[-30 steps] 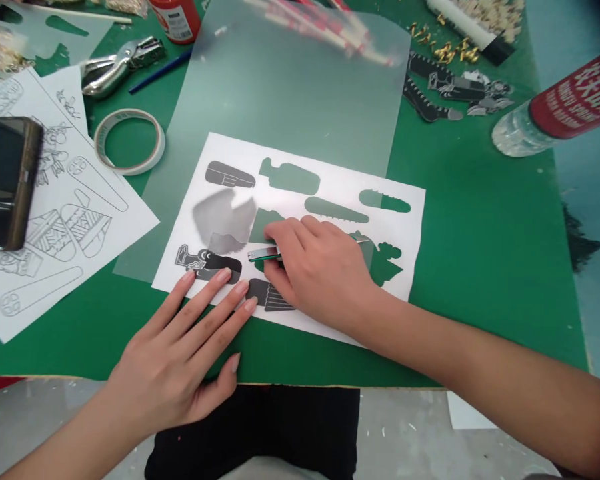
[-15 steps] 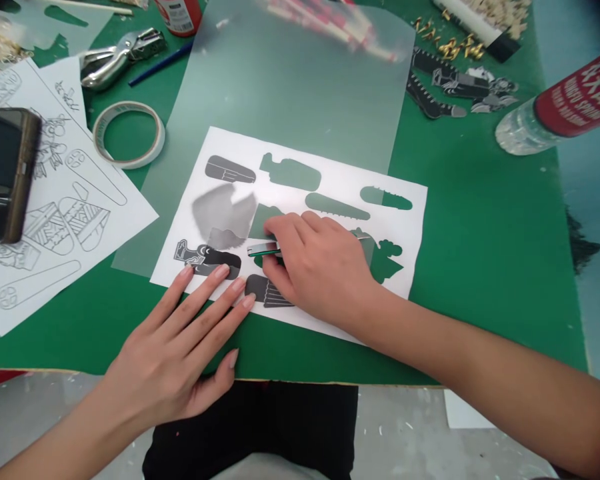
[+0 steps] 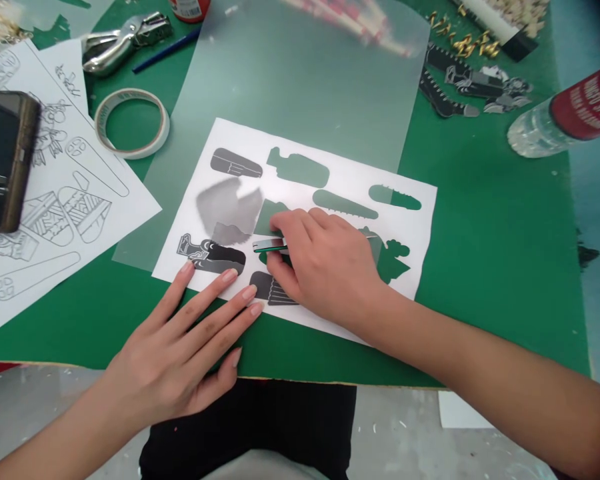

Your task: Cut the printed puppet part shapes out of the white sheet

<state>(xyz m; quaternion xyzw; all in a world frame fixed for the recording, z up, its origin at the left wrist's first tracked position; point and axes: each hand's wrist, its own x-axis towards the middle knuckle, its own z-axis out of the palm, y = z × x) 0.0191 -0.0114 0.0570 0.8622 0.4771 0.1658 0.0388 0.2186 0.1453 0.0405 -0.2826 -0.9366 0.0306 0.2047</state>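
A white printed sheet (image 3: 350,177) lies at a slant before me, with several cut-out holes and some dark grey printed shapes left in it. Flat along its lower left edge rests my left hand (image 3: 180,353), fingers spread, tips beside a printed dark figure (image 3: 220,257). My right hand (image 3: 325,267) lies over the middle of the sheet, closed on a slim green and silver tool (image 3: 267,246) that looks like a utility knife. One end of it sticks out leftward between thumb and index finger; the rest is hidden under the hand.
Under the sheet lies a translucent plastic sheet (image 3: 300,73). To the left are a tape roll (image 3: 105,117), a hole punch (image 3: 117,47), line drawings (image 3: 40,273) and a phone (image 3: 5,160). At right are brass fasteners (image 3: 473,47), cut dark pieces (image 3: 473,83) and a bottle (image 3: 535,130).
The view has shifted slightly, so most things sit a little higher or further right. My left fingertips have slid slightly toward the sheet's lower edge; the right hand's grip looks the same.
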